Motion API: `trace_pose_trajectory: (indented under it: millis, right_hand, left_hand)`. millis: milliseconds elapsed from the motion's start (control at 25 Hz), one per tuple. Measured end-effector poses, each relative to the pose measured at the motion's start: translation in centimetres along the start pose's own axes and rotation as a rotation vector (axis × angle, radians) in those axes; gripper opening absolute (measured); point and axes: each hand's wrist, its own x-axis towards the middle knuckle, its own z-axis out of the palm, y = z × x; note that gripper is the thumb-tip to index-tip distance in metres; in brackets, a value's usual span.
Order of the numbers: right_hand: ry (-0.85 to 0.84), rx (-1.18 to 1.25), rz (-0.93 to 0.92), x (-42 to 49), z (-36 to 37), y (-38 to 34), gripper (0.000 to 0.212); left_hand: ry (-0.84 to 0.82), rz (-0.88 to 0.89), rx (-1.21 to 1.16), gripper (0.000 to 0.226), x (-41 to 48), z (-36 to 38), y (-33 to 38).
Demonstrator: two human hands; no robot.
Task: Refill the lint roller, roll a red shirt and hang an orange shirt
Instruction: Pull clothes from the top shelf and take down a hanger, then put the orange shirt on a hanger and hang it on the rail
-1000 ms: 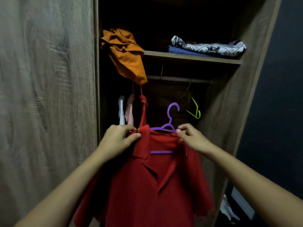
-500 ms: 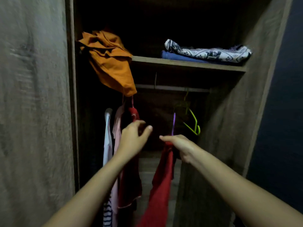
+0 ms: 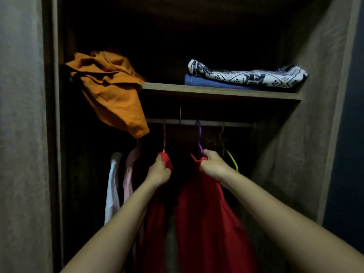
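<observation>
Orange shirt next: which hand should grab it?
Left, probably: the left hand, gripping a red garment, is nearest the orange shirt; the right hand grips the red shirt farther right.

Orange shirt (image 3: 110, 91), red shirt (image 3: 204, 213), purple hanger (image 3: 199, 138); black-and-white patterned cloth (image 3: 246, 74), blue cloth (image 3: 206, 81)

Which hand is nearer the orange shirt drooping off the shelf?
Left. The left hand grips a red garment below the hanging end of the orange shirt; the right hand is farther right, holding the red shirt at its purple hanger.
</observation>
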Motion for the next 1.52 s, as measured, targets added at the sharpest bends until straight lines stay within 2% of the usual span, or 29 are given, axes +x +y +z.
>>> trace_pose_trajectory:
  millis: [200,360,640,840,920,960,1040,1160,1240,1280,1360,1440,1520]
  right_hand:
    - [-0.015,-0.135,-0.068,5.0,0.6,-0.7,0.059]
    - [-0.001,-0.225,-0.040,7.8,1.4,-1.1,0.040]
    - [-0.028,-0.309,-0.052,9.8,2.4,-0.4,0.037]
    - [-0.063,-0.401,-0.011,10.1,2.8,-0.2,0.039]
    - [0.015,-0.533,-0.045,8.9,3.4,-0.8,0.041]
    - [0.102,-0.595,-0.094,8.1,3.4,-1.1,0.042]
    - [0.330,-0.635,-0.398,6.1,2.7,-1.8,0.040]
    - [0.548,-0.569,-1.018,3.1,0.5,-4.7,0.026]
    - [0.665,-0.581,-1.248,2.7,-1.2,-8.1,0.027]
    - [0.715,-0.603,-1.261,3.0,-2.1,-10.1,0.032]
    - [0.724,-0.710,-1.110,3.9,-3.5,-13.5,0.046]
    - [0.615,-0.818,-0.893,5.1,-4.6,-15.0,0.056]
    - [0.576,-0.891,-0.815,6.2,-4.5,-14.7,0.055]
  left_hand:
    - [0.040,-0.044,-0.010,0.075,0.2,0.5,0.0]
    - [0.017,-0.037,0.000,0.077,0.3,0.6,0.4]
    - [-0.031,-0.019,0.001,0.079,0.3,0.4,0.3]
    - [-0.063,-0.030,0.064,0.076,-1.0,-0.2,1.1]
    - [-0.082,0.030,0.195,0.075,-2.5,-1.2,1.9]
    - [-0.064,0.100,0.308,0.072,-3.5,-1.9,2.2]
    - [0.135,0.355,0.462,0.055,-5.9,-4.6,3.2]
    - [0.452,0.883,0.307,0.036,-8.7,-10.4,7.0]
    - [0.639,1.097,0.334,0.032,-8.4,-14.4,10.4]
    - [0.708,1.089,0.398,0.031,-7.3,-16.4,12.1]
    - [0.757,0.836,0.648,0.036,-3.7,-19.8,14.8]
    - [0.619,0.433,0.881,0.061,0.1,-22.4,15.2]
    - [0.419,0.190,0.867,0.076,2.8,-23.6,13.9]
